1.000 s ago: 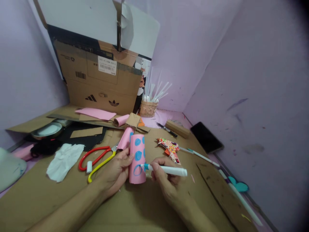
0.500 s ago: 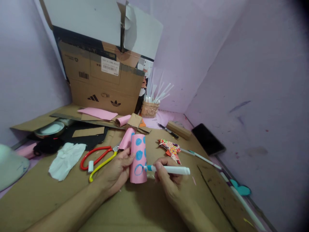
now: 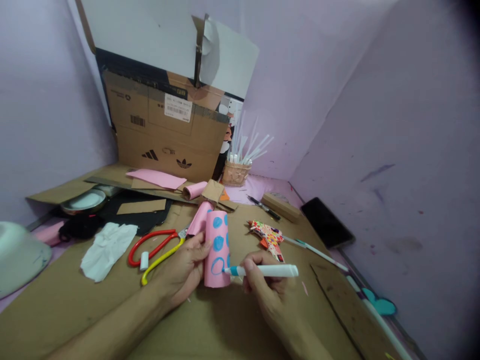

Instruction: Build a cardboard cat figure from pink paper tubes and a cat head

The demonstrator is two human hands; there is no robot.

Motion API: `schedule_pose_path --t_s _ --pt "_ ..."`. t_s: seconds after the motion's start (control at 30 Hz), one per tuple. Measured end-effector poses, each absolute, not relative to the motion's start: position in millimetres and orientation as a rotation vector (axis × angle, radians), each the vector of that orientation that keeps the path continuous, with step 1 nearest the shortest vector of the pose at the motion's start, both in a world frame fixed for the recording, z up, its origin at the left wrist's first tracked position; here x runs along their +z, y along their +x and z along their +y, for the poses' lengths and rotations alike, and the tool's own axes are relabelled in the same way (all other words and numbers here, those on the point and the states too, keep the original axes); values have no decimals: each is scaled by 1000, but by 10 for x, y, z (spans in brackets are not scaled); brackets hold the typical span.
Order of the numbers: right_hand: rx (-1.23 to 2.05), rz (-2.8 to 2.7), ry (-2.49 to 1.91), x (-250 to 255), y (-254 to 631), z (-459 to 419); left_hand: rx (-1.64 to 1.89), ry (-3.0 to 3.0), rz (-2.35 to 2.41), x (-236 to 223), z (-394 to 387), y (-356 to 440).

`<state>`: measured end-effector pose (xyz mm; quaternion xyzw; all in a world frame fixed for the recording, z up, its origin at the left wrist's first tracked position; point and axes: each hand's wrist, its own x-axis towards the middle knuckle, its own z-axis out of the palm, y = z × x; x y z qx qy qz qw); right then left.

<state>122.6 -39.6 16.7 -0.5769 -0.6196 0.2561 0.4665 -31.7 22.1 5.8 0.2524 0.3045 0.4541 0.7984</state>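
Observation:
My left hand [image 3: 185,272] is closed around the left side of a pink cardboard tube [image 3: 217,277], which stands nearly upright above the cardboard sheet. Blue filled dots run down the tube, and the lowest front one is an outlined ring with a pink middle. Pinched in my right hand [image 3: 264,285] is a white marker [image 3: 277,270] with a blue collar, its tip at the right edge of that ring. Left of my left hand lie scissors [image 3: 161,262] with one red and one yellow handle, a small white marker cap [image 3: 144,260] by them.
A floral glue gun [image 3: 268,236] lies beyond my right hand. Farther back are a pen [image 3: 264,207], a phone [image 3: 327,222] and a basket [image 3: 236,175] of white sticks. A cardboard box [image 3: 165,135] stands behind; crumpled white tissue [image 3: 108,250] is at left.
The view has shifted slightly, so everything sits a little lower and farther right. The marker tip has moved slightly down along the ring's right side. Both hands keep their hold.

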Motion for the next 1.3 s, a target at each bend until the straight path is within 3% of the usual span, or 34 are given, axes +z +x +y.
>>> schedule_pose_path --t_s 1.3 --pt "671 -1403 -1379 155 1169 -402 982 558 678 96 190 -284"
